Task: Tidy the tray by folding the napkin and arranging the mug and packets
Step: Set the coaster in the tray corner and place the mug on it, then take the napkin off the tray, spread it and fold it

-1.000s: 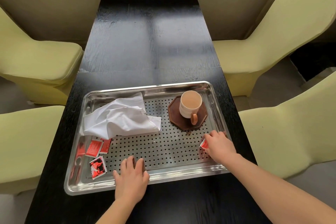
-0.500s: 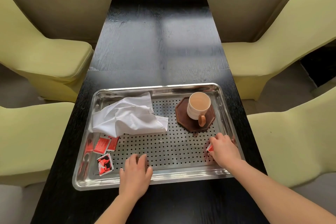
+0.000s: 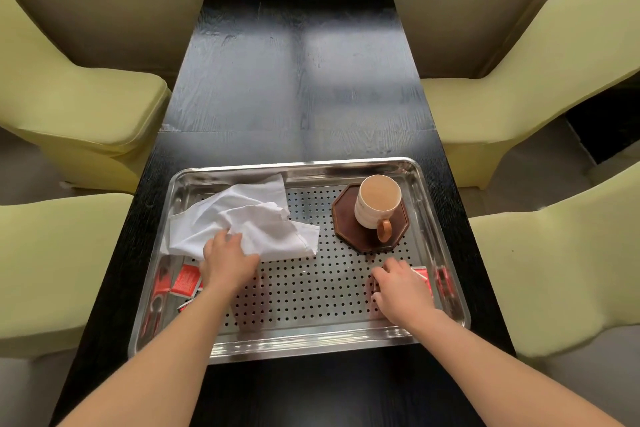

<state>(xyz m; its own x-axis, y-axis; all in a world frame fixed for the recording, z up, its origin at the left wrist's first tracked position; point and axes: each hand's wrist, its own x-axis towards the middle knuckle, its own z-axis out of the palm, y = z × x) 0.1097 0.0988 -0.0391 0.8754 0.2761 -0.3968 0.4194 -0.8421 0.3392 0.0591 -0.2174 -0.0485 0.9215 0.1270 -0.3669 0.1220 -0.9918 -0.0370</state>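
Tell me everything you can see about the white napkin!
The napkin is a white cloth, crumpled and bunched into loose folds, not yet folded neatly. It lies in the far-left part of the shiny metal tray, partly over the holed floor and reaching to the tray's left wall. One hemmed corner points toward the mug but stays apart from it. The left hand rests on its near edge. Its near edge sits just above the red packets.
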